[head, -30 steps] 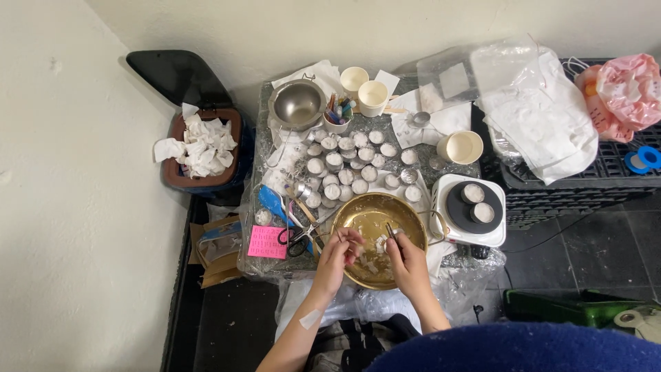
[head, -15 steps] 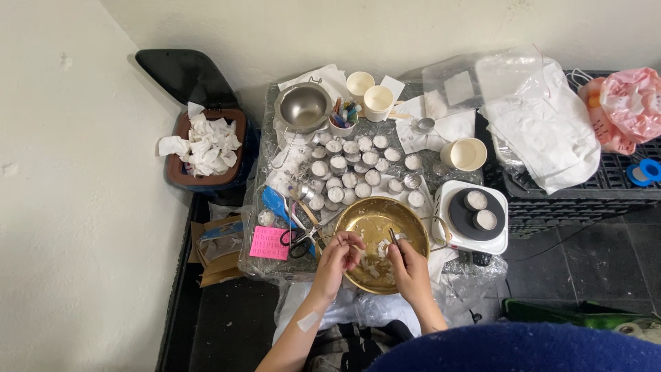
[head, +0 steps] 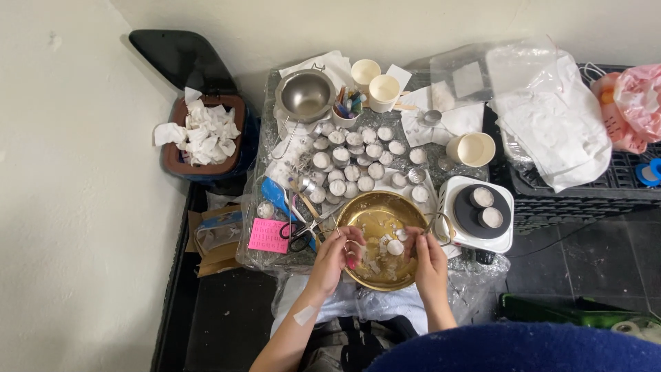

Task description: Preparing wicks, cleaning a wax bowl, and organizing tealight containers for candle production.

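Note:
A gold metal bowl (head: pixel 375 215) with white wax bits sits at the table's near edge. Both my hands are over it. My left hand (head: pixel 339 252) hovers at the bowl's left rim with its fingers curled and pinched together; what they pinch is too small to tell. My right hand (head: pixel 428 253) is at the right rim and grips a thin metal tool (head: pixel 432 223) that points up and away. A small white tealight (head: pixel 394 246) lies in the bowl between the two hands, close to my right fingertips.
Several tealight cups (head: pixel 358 155) crowd the table behind the bowl. Around them are a steel bowl (head: pixel 305 95), paper cups (head: pixel 384 89), a white hot plate (head: pixel 475 238) bearing two tealights, scissors (head: pixel 300 235) and a pink note (head: pixel 268 235). A tissue-filled bin (head: pixel 203 134) stands left, a black crate (head: pixel 585 189) right.
Both hands stay over the gold bowl. They have drawn slightly apart, and the tealight now shows between them.

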